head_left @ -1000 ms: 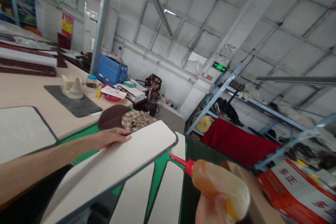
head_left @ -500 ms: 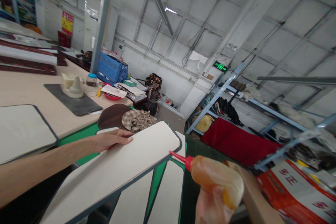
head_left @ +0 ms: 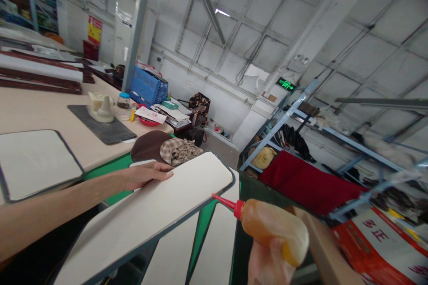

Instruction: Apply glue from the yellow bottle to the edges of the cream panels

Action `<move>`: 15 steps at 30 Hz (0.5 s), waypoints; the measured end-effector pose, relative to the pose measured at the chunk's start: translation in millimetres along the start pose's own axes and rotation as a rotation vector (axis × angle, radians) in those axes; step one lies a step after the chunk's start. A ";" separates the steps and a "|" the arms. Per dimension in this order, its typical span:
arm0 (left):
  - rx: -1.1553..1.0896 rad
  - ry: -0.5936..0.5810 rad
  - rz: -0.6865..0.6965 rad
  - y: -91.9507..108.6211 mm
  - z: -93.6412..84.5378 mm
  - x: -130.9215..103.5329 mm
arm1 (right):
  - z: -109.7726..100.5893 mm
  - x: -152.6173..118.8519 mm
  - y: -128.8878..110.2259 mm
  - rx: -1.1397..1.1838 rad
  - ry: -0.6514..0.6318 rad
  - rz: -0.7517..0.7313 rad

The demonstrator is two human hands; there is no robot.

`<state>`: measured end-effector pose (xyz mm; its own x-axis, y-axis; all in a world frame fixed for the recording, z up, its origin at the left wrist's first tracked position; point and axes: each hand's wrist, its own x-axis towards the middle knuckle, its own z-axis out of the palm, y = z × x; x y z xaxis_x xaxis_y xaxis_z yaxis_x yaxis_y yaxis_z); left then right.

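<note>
My left hand grips the far edge of a long cream panel with rounded corners and a dark rim. Its thumb lies on the panel's top face while the other fingers go out of sight behind it. In my right hand is a squeeze bottle of amber liquid, perhaps glue, tilted on its side. The bottle's red pointed nozzle is at the panel's near rim, close to the right-hand corner; whether it touches I cannot tell. Below lie more cream panels over a green surface.
Another cream panel rests on the beige table at left. Behind it are a dark mat, a blue crate and a checked cloth. A cardboard box and blue metal shelving stand to the right.
The nozzle tip has slid a little leftward along the panel's near rim, away from the corner. My left hand keeps its hold, and the whole view has shifted slightly.
</note>
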<state>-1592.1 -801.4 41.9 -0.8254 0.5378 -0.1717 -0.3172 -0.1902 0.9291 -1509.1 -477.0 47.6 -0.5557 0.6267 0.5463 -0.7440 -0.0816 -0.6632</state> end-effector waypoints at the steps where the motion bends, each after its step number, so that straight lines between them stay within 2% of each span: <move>1: 0.000 0.005 -0.001 0.6 0.2 -0.6 | 0.5 -0.8 -0.2 0.005 0.007 -0.004; 7: 0.015 0.003 0.012 0.0 -2.2 -3.3 | -1.1 -2.6 3.3 0.032 0.028 -0.002; 15: -0.002 0.022 0.018 3.9 1.6 -3.7 | 7.2 -6.2 -1.3 0.100 0.072 0.088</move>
<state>-1589.5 -802.8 46.7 -0.8410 0.5163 -0.1619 -0.3030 -0.2015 0.9314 -1507.3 -486.4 48.7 -0.5953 0.6672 0.4478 -0.7286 -0.2133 -0.6509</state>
